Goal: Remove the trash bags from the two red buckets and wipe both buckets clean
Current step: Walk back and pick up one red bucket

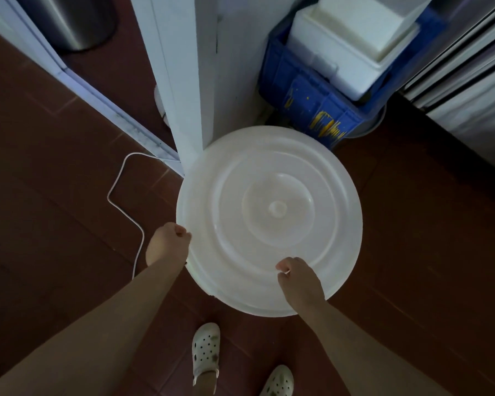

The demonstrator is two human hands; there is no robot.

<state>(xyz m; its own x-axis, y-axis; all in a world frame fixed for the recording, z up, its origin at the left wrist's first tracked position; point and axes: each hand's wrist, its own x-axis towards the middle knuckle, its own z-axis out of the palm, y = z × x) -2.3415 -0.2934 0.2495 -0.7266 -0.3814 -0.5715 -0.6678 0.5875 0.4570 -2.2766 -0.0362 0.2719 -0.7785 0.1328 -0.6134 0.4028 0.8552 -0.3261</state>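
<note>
A large round white lid point(269, 218) fills the middle of the head view, with raised rings and a small knob at its centre. It hides whatever stands beneath it; no red bucket or trash bag shows. My left hand point(167, 244) grips the lid's left rim with curled fingers. My right hand point(299, 280) is closed on the lid's near rim, thumb on top. Both forearms reach in from the bottom of the frame.
A white pillar point(195, 81) stands just behind the lid. A blue crate point(312, 104) with white foam boxes point(352, 50) sits at the back right. A steel bin point(72, 21) is at the back left. A white cable point(120, 192) trails over the red tiled floor. My white clogs point(206, 352) are below.
</note>
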